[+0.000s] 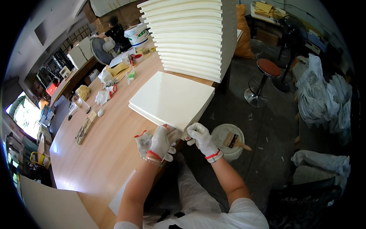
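Both my hands wear white work gloves with red cuffs. A short stack of cream-white boards (171,97) lies at the table edge in front of me. My left hand (160,142) is at the stack's near edge, its fingers stretched toward the near corner. Close to that corner, my right hand (201,138) has its fingers pinched together; whatever is between them is too small to make out. Beside my left hand lies a loose white glove (143,142) with red trim.
Behind the boards rises a tall pile of cream-white pieces (187,38). Below the table's right edge stands a pale bucket (233,152) with a wide brush (233,141) across it. A red-topped stool (268,68) is farther right. Tape, a tumbler and gloves lie on the table (114,129).
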Available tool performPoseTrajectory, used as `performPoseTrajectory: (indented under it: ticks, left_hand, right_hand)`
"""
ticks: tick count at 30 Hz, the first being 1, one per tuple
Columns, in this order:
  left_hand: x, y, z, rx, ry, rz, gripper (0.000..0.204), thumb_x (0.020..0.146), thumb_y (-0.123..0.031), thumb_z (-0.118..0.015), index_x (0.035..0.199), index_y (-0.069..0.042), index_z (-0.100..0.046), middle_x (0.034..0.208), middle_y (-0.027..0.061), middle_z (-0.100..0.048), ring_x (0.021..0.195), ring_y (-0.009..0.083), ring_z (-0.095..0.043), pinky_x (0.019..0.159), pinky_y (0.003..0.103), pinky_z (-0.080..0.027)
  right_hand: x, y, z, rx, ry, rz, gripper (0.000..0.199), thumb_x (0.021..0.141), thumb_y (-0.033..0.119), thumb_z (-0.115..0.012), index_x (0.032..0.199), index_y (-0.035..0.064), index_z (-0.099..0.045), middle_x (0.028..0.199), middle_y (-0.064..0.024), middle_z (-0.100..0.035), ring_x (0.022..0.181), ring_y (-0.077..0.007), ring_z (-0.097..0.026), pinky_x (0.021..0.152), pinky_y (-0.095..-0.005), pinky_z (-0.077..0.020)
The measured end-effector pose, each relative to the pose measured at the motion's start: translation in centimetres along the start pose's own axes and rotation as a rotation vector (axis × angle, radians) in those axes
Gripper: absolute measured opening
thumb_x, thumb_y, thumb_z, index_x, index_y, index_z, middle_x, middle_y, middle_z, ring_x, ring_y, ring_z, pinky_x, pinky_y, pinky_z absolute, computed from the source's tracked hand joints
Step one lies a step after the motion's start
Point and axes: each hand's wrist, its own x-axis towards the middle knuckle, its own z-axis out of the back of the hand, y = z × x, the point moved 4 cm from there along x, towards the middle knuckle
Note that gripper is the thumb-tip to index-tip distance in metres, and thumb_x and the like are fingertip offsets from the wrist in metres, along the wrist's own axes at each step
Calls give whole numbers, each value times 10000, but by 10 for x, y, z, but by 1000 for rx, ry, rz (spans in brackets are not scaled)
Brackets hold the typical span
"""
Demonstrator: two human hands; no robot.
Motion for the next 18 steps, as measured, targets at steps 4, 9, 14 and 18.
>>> performPoseTrajectory:
  ticks: [4, 9, 14, 18]
  left_hand:
    - [-32, -34, -25, 1532, -451, -982, 609, 788, -157, -664, 1341, -92, -420, 1223, 179, -535, 1124, 342, -543, 963, 436, -459]
    - [13, -21, -32, 1732, -114, -1237, 602, 738, -86, -656, 1307, -52, -463, 1137, 144, -615, 1038, 326, -627, 830, 431, -533]
    - [26, -7, -15, 1803, -177, -981, 602, 824, -107, -578, 1383, -47, -363, 1173, 162, -606, 968, 343, -650, 677, 461, -558]
    - [26, -6, -18, 1815, -161, -870, 641, 837, -103, -560, 1429, -70, -315, 1196, 176, -592, 832, 355, -668, 615, 469, -554]
  right_hand:
    - [-5, 1, 0, -171, 31, -2, 73, 885, 68, -610, 937, 44, -564, 857, -22, -600, 736, -106, -620, 595, -269, -567]
    - [0, 1, 9, -253, 106, 59, 82, 850, 42, -600, 914, 54, -550, 859, -30, -602, 774, -120, -628, 620, -281, -566]
    - [28, 27, 37, -293, 5, 72, 40, 873, 89, -572, 872, 50, -562, 820, -47, -611, 758, -129, -628, 628, -292, -569]
    - [74, 48, 87, 7, -233, 178, 54, 875, 108, -583, 870, 55, -570, 804, -71, -613, 713, -166, -626, 606, -323, -564]
